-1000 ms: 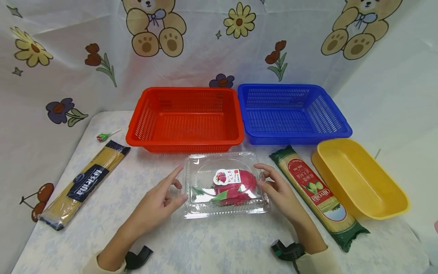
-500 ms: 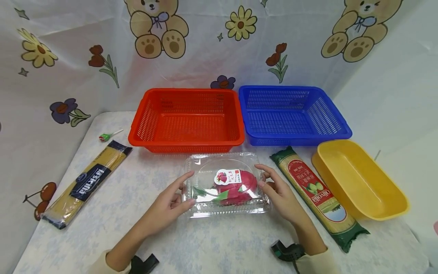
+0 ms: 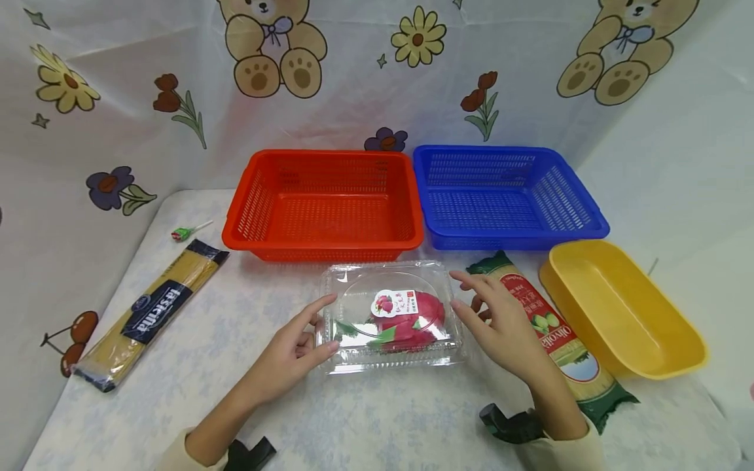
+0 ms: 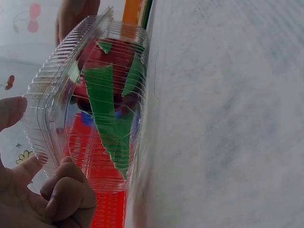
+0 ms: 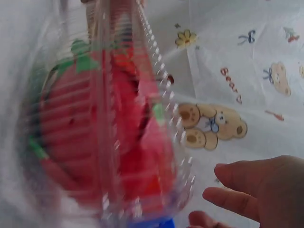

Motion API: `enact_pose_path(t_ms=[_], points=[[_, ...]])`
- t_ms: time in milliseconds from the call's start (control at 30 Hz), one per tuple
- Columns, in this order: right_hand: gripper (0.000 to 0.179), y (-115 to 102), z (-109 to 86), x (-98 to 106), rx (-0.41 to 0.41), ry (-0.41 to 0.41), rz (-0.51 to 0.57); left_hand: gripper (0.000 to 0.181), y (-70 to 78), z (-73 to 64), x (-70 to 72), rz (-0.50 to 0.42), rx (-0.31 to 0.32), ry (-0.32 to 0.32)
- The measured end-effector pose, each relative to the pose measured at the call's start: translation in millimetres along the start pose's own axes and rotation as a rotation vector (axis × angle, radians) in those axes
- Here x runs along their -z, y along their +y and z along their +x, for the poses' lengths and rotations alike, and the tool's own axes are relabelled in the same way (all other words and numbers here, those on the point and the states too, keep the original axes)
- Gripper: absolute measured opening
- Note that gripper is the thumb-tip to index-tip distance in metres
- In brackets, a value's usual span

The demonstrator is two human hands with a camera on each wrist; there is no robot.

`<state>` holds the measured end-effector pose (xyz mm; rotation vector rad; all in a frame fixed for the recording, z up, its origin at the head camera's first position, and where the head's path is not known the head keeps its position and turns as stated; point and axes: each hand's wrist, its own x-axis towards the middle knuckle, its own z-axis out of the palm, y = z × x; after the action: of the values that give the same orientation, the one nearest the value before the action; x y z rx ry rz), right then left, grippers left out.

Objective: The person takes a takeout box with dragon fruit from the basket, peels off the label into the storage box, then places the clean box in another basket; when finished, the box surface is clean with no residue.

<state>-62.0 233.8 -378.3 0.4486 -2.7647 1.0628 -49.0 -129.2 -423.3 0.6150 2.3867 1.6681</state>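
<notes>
In the head view, a clear plastic clamshell box point(image 3: 353, 288) with a white label sits on the table in front of the red basket. Inside it lies a pink dragon fruit with green leaf tips point(image 3: 409, 330). My left hand point(image 3: 288, 356) holds the box's left edge between thumb and forefinger, the other fingers bent against its side in the left wrist view. Just off the right edge is my right hand point(image 3: 501, 324), its fingers spread and holding nothing. The right wrist view shows a gap between those fingers and the blurred box.
Behind the box stand a red basket point(image 3: 324, 255) and a blue basket point(image 3: 518, 242). To the right are an Olivoila noodle pack point(image 3: 554, 333), partly hidden by my right hand, and a yellow tub point(image 3: 624, 314). A spaghetti pack point(image 3: 150, 314) and a lollipop point(image 3: 182, 233) lie left.
My left hand has moved right and taken hold of the box's left edge. My right hand has let go of the right edge and shifted right. The box has barely moved.
</notes>
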Motion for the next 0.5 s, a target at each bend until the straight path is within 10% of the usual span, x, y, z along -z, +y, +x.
enact_pose_path(t_ms=[500], points=[[0.026, -28, 37.3, -19, 0.098, -0.11, 0.077, 0.065, 0.5, 0.4, -0.3, 0.007, 0.013, 0.006]])
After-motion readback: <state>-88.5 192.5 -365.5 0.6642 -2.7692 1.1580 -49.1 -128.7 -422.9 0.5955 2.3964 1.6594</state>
